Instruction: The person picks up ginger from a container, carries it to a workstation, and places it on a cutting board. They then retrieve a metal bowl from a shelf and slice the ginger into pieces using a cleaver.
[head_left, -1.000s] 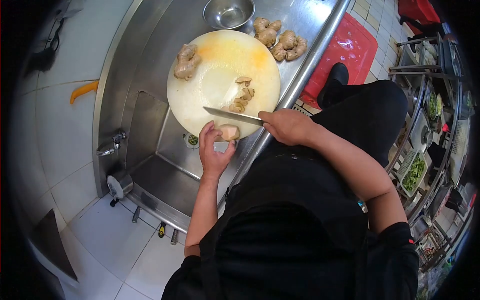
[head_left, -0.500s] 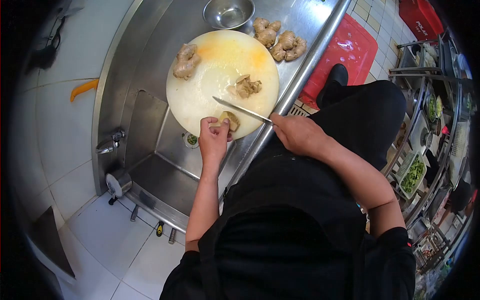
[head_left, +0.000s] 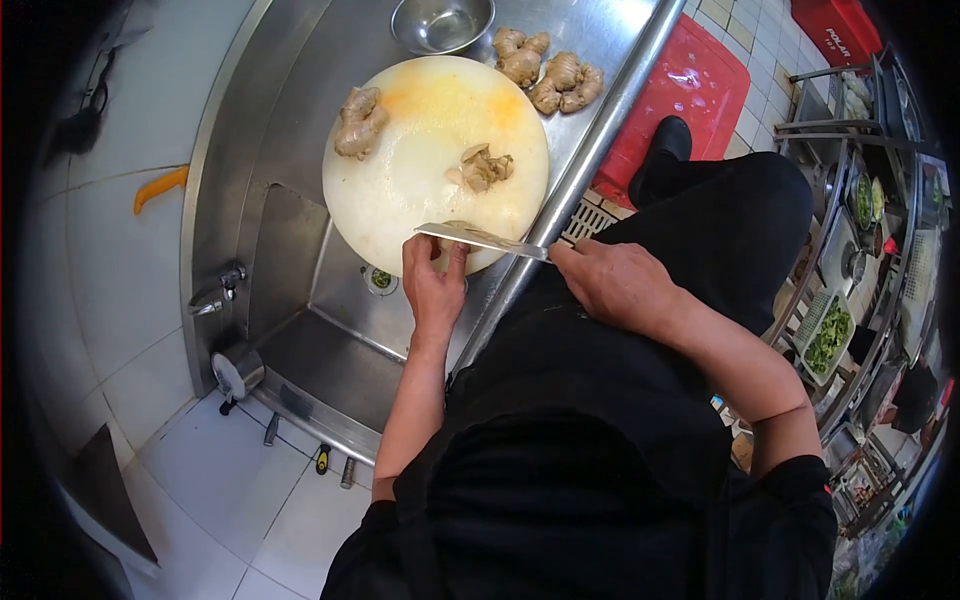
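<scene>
Firmly clasps the knife (head_left: 485,240) in the right hand (head_left: 620,285), seemingly for control – curls the left hand (head_left: 433,295) at the board's (head_left: 395,205) six o'clock, any hold hidden behind it – with ginger scraps (head_left: 484,168) toward three, apparently kept clear

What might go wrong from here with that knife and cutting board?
The knife in the right hand lies very close to the left hand, so a slip might nick a finger. Also, the cutting board appears to reach over the sink basin, so bits could drop in.
</scene>
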